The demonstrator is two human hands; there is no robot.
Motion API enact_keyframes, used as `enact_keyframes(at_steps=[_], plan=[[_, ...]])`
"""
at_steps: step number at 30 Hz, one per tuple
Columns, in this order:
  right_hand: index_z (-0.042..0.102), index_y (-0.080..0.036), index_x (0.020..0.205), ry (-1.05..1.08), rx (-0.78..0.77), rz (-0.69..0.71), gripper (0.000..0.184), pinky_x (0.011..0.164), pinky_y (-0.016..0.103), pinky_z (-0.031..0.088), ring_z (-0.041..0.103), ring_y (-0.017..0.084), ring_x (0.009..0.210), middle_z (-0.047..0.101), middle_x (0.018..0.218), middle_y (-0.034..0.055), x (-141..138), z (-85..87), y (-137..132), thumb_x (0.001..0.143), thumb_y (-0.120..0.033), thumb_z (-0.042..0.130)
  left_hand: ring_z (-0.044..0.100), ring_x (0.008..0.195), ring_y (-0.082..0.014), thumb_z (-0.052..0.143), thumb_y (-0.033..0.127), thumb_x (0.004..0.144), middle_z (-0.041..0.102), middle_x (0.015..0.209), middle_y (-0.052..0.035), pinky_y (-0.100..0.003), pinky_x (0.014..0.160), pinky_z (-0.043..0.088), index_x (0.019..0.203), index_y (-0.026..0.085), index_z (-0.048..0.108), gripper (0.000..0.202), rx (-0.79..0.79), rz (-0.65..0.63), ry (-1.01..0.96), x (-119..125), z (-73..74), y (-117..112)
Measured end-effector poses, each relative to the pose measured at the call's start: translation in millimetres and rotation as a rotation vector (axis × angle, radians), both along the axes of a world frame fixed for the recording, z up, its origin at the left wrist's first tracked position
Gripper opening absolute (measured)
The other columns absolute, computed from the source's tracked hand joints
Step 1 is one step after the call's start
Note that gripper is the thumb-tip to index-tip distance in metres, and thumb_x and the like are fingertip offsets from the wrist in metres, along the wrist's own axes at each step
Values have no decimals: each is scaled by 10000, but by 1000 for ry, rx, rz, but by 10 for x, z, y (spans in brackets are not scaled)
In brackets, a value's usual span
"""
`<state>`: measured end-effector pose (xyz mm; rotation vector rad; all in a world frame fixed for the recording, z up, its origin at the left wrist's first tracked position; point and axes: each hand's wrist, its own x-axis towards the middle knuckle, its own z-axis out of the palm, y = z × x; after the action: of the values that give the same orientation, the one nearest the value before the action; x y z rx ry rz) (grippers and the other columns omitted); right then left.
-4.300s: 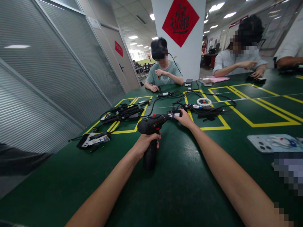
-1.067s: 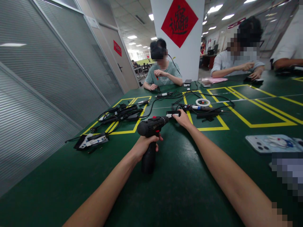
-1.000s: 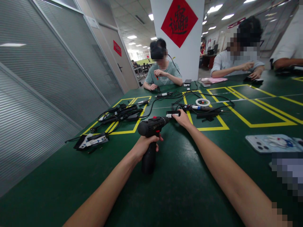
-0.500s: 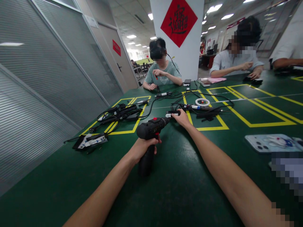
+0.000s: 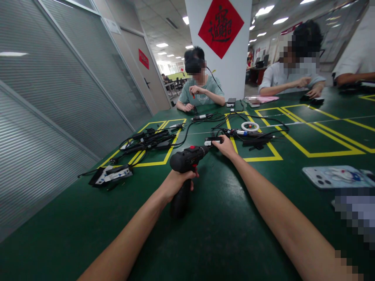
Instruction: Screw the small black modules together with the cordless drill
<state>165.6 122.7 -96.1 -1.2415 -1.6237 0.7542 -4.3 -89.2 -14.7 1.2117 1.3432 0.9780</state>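
Note:
My left hand (image 5: 178, 184) is wrapped round the grip of a black cordless drill (image 5: 187, 159) with red buttons. The drill's chuck points forward and right, its tip close to a small black and white block (image 5: 212, 141). Between the fingers of my right hand (image 5: 225, 146) is the right end of that block, held near the table surface. Whether the drill tip touches the block I cannot tell. Just beyond my right hand lie black cables and pen-like tools (image 5: 246, 134) and a white ring (image 5: 250, 126).
On the left lie a heap of black cables (image 5: 149, 140) and several flat black and white parts (image 5: 113, 175). A phone (image 5: 336, 176) rests on the green table (image 5: 222, 234) at the right. Yellow tape (image 5: 263, 159) marks rectangles. Co-workers sit across, including a person in a green shirt (image 5: 202, 91).
Almost nothing differs. The whole view has shifted very slightly; both hands, the drill and the block keep their places relative to each other.

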Motion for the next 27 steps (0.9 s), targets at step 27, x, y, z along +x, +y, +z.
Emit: enact_keyframes(at_steps=[27], plan=[[563, -151, 1124, 44, -2, 17, 481, 886, 348, 462, 610, 218, 970, 655, 1029, 89, 13, -29, 19, 697, -347, 664, 552, 477, -103, 606, 264, 710, 621, 869, -43, -245, 481, 415, 924, 145, 580, 246, -1, -2, 20, -1, -13, 18]])
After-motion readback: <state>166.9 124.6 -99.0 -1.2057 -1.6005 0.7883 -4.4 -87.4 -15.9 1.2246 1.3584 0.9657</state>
